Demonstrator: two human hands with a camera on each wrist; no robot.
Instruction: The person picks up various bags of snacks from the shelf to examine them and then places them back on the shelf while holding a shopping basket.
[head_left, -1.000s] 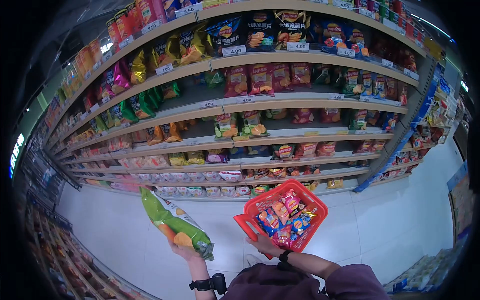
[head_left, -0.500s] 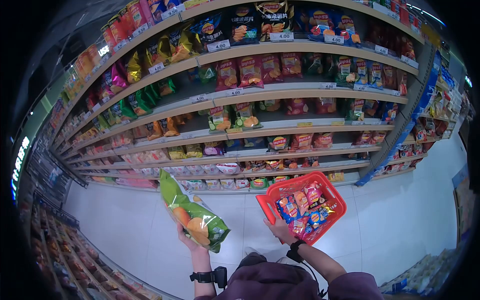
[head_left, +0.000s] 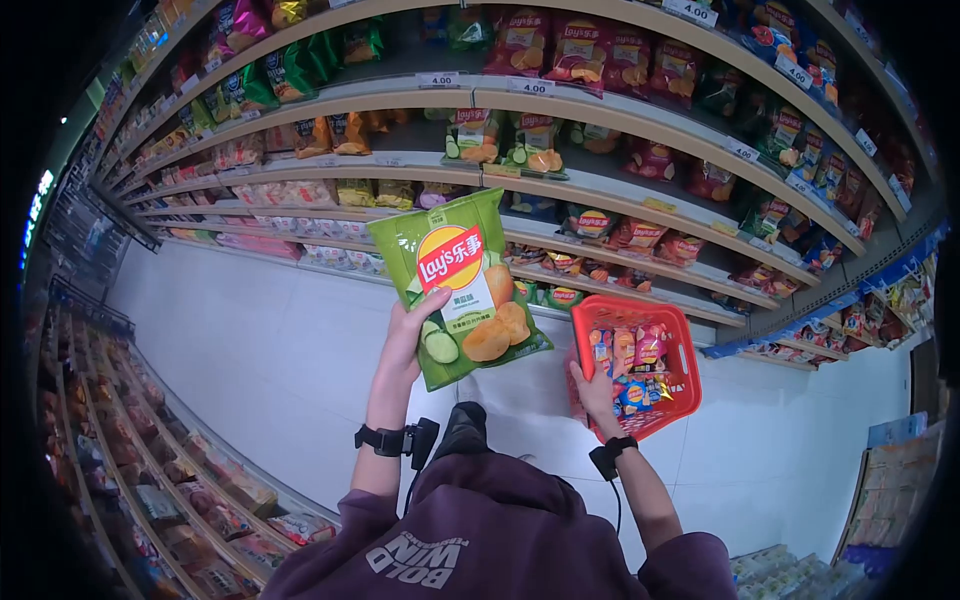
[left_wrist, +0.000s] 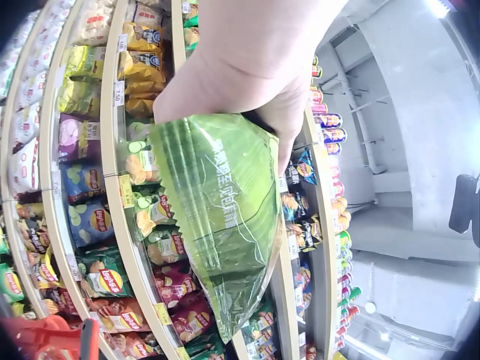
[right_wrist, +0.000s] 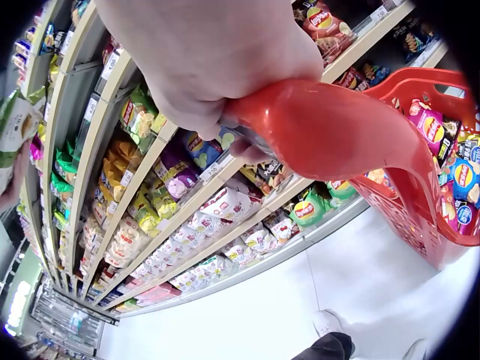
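Observation:
A large green bag of Lay's cucumber potato chips (head_left: 462, 290) is held up in front of the body, its printed front facing the head camera. My left hand (head_left: 405, 335) grips it along its left side, thumb across the front and the other fingers behind. In the left wrist view the crimped end of the chip bag (left_wrist: 225, 217) hangs out from under the hand. My right hand (head_left: 598, 392) is wrapped round the handle of a red plastic shopping basket (head_left: 690, 365). Several small chip packets (head_left: 640, 350) lie inside it. The basket handle (right_wrist: 330, 124) fills much of the right wrist view.
Curved shelves of snack bags (head_left: 560, 90) with price tags run across the front. Another shelf (head_left: 190, 490) stands close at the left and behind. A display of packaged goods (head_left: 905, 490) is at the right. Pale tiled floor (head_left: 240, 330) lies between.
The left hand has raised the chip bag and turned its front toward the head camera. The basket has shifted right and up in view, and the head view has tilted down.

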